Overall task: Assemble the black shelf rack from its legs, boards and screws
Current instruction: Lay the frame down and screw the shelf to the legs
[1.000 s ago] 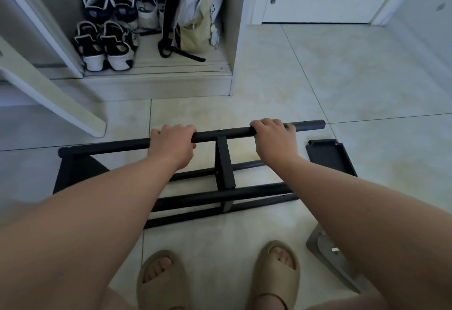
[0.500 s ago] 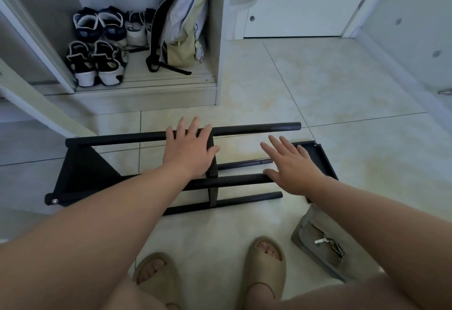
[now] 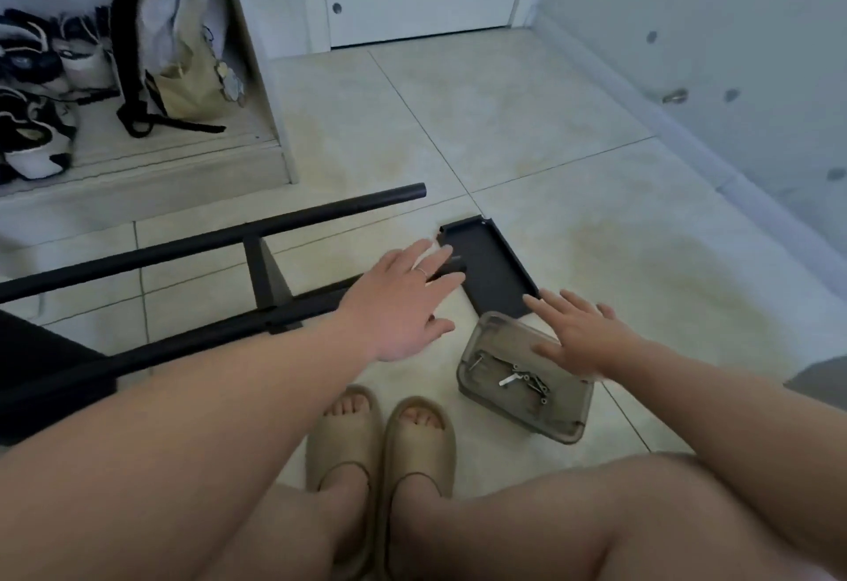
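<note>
Below, the tiled floor (image 3: 573,195) carries every part. The half-built black shelf rack (image 3: 206,243) lies on its side to the left of both hands, and the ends of its lower rods pass under the left hand (image 3: 398,305). A backpack (image 3: 183,39) and sneakers (image 3: 32,140) stand in a low cupboard far beyond that hand, blurred. One loose black board (image 3: 495,273) lies flat between the two hands, just past their fingertips. A clear plastic box (image 3: 541,415) sits under the right hand (image 3: 582,337), near the beige slippers (image 3: 419,443). Both hands are flat with straight, spread fingers and grasp nothing; whether the left fingertips touch the board, I cannot tell. Small metal screws (image 3: 527,381) lie inside the box, just below the right palm.
</note>
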Demonstrator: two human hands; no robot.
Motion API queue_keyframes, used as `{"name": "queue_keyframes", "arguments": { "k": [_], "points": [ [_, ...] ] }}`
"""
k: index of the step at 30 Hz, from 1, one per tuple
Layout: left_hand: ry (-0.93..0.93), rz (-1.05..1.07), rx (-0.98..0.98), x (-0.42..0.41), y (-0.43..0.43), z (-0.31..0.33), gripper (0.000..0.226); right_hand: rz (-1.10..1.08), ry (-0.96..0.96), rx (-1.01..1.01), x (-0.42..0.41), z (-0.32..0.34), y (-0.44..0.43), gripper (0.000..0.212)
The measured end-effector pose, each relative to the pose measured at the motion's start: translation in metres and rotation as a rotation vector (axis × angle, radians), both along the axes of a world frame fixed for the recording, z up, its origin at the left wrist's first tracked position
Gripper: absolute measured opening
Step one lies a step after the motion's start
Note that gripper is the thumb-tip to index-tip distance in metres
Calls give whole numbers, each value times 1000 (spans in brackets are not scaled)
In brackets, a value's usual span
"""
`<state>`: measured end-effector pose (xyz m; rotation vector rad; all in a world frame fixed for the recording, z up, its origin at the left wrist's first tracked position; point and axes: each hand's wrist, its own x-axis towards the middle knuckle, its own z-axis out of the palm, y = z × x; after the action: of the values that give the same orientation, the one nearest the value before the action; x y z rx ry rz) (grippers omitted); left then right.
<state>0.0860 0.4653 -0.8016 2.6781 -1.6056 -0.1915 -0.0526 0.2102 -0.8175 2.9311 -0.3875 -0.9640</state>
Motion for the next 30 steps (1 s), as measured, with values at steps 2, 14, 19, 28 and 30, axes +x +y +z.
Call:
{"name": "queue_keyframes", "arguments": {
  "k": [2, 14, 19, 28, 30],
  "points": [
    [61, -108, 55, -11, -20, -18, 61, -51, 99, 25, -3, -20, -15, 70],
    [155, -384, 317, -35, -74, -166, 53, -181, 301, 199, 26, -168, -56, 58],
    [98, -397, 184, -39, -68, -199, 24, -159, 251, 182, 34, -217, -56, 40],
    [61, -390, 53, -36, -64, -205, 11, -4, 201, 96, 19, -250, -60, 29],
    [64, -382, 63, -38, -66, -206, 13, 6, 197, 92, 18, -250, -61, 27]
  ]
}}
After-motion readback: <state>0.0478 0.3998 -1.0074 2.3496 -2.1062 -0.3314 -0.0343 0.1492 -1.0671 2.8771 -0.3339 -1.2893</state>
